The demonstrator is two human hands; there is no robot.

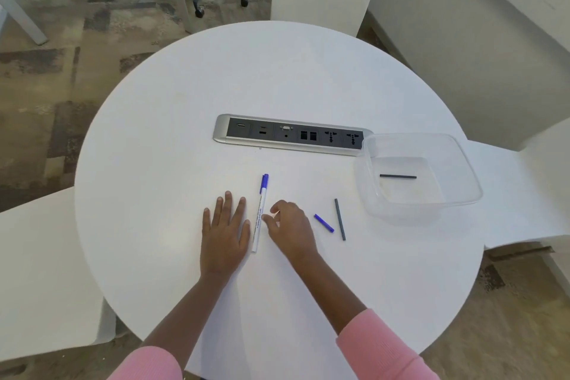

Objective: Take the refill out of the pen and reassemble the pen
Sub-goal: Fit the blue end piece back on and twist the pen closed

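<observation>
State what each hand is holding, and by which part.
Nothing is held. The left hand lies flat on the table beside the pen; the right hand's fingertips reach the pen's barrel without gripping it.

Left hand (223, 230): flat, palm down, fingers spread and pointing forward, holding nothing
Right hand (290, 227): palm down, fingers loosely curled, thumb and forefinger slightly apart
Sleeves: pink, pushed up both forearms

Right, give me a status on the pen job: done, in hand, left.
Done: one dark refill lies loose on the table beside a small blue end piece, and another dark refill sits in the clear container.

In hand: the white pen lies between the flat left hand and the right hand, whose fingertips are at its barrel.

Left: refit the blue piece, it seems.
</observation>
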